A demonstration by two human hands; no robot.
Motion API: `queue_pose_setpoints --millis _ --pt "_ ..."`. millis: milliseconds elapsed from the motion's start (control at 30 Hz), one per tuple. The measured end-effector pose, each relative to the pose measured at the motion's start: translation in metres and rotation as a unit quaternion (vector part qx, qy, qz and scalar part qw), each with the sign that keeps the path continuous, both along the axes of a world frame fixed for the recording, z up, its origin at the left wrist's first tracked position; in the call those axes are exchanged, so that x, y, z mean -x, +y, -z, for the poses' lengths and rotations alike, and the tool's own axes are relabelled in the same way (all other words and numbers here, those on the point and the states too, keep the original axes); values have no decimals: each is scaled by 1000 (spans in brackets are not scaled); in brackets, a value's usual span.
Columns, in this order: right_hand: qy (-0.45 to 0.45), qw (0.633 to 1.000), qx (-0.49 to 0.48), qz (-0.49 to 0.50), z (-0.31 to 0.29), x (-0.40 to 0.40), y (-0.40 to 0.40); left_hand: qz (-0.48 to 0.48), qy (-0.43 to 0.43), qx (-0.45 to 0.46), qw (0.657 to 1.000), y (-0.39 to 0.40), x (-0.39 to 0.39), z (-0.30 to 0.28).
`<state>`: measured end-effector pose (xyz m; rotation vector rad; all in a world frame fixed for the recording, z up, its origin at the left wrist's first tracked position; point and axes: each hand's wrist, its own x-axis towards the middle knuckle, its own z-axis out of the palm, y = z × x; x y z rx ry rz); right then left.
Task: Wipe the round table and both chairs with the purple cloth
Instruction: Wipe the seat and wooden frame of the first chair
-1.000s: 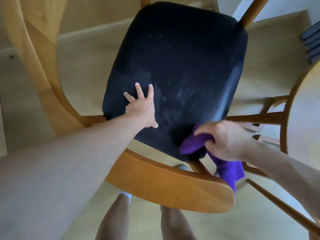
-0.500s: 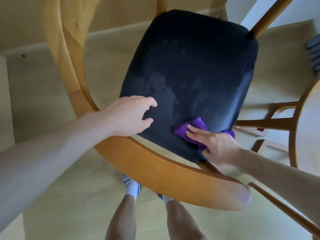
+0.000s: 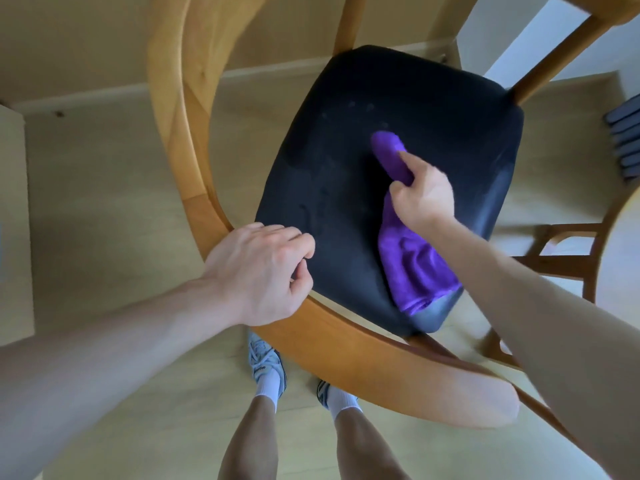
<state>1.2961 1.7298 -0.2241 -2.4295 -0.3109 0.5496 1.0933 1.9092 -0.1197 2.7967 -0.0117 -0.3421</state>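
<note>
A wooden chair with a black padded seat (image 3: 346, 174) fills the middle of the view, its curved wooden backrest (image 3: 346, 341) nearest me. The purple cloth (image 3: 412, 265) lies stretched over the seat's right half. My right hand (image 3: 420, 195) presses on it and grips its far end. My left hand (image 3: 259, 271) rests on the backrest at the seat's near left edge, fingers curled, holding nothing else. The round table's rim (image 3: 620, 244) shows at the far right.
A second wooden chair (image 3: 554, 265) stands partly under the table on the right. My legs and shoes (image 3: 266, 368) are on the pale wooden floor below the backrest. A baseboard and wall run along the top; a dark slatted object (image 3: 627, 140) sits at the right edge.
My right hand has pushed the cloth from the seat's near right corner up toward its middle, spreading it out. My left hand has slid off the seat back onto the backrest.
</note>
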Motion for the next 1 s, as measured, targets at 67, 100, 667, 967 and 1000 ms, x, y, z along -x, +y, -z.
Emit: queue_pose_setpoints --millis 67,100,667,967,1000 --pt "10 995 61 -76 17 23 10 -5 1 -4 1000 0 0 1" --pt "10 985 99 -140 24 39 8 -7 6 -6 1000 0 0 1" --pt "131 681 316 -648 -27 46 -94 -27 42 -26 998 -2 -1 -3" --pt "-41 935 164 -312 -28 -13 0 -19 47 -33 998 -2 -3 -4" --pt "-43 926 205 -313 -20 -4 2 -18 46 -34 998 -2 -3 -5"
